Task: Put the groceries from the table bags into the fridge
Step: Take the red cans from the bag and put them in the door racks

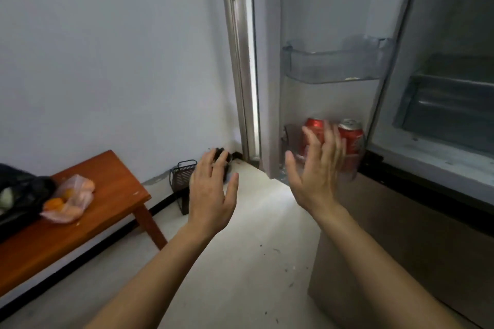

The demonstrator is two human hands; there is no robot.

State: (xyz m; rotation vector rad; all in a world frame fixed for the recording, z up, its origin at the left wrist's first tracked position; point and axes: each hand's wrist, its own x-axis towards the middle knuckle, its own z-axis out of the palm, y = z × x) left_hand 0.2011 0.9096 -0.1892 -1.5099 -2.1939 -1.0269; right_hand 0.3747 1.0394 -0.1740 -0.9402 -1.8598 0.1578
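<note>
The fridge door (315,21) stands open at the upper right. Two red cans stand in its lower door shelf: one (314,131) partly behind my fingers, the other (352,139) to its right. My right hand (315,171) is held up in front of them with fingers spread and nothing in it. My left hand (211,189) hovers open over the floor, empty. On the wooden table (101,205) at the left lie a clear bag of oranges (70,199) and a black bag (18,195).
An upper door shelf (334,67) holds nothing I can make out. Inside the fridge a clear drawer (449,104) shows at the right. A dark wire basket (181,176) stands on the floor by the wall. Pale floor (240,262) lies open below my arms.
</note>
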